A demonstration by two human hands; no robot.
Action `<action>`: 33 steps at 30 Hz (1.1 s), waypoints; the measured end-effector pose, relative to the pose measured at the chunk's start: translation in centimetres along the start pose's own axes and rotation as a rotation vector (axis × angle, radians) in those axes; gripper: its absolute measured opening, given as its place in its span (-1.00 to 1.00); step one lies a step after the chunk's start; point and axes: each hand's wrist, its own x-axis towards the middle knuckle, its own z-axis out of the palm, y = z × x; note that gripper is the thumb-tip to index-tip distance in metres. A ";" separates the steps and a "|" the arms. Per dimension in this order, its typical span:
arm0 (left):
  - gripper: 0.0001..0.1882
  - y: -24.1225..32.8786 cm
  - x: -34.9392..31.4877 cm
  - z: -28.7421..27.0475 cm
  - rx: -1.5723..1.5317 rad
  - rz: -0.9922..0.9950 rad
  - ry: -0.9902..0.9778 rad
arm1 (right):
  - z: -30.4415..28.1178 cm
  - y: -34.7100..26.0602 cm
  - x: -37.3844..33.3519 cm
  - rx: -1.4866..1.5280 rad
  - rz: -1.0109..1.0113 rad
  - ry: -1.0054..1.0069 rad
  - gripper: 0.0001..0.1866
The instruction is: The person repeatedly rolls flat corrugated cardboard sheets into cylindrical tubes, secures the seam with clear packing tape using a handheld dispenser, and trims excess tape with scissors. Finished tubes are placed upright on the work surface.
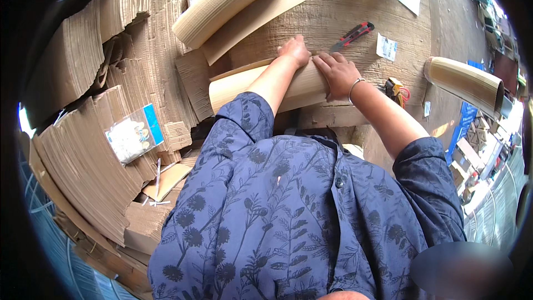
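Observation:
A tan roll of corrugated cardboard (304, 86) lies across the near edge of the wooden table, in front of my body. My left hand (296, 51) reaches over the roll to its far side, with the fingers curled at the cardboard's edge; their tips are partly hidden. Over the roll's right end lies my right hand (336, 73), fingers bent across the top and a bangle at the wrist. Both hands hold the cardboard. Just beyond my right hand rests a red and black utility knife (353, 36), its blade toward the hands.
Another cardboard roll (233, 3) lies at the far left of the tabletop (316, 5), and one more roll (463, 82) at the right. A yellow tape measure (394, 88) sits beside my right wrist. Stacked cardboard sheets (83, 161) fill the left, with a plastic packet (134, 135) on top.

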 end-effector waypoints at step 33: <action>-0.14 3.0 -20.7 8.0 0.390 0.518 0.456 | 14.9 8.7 -17.1 0.228 0.286 0.980 -0.18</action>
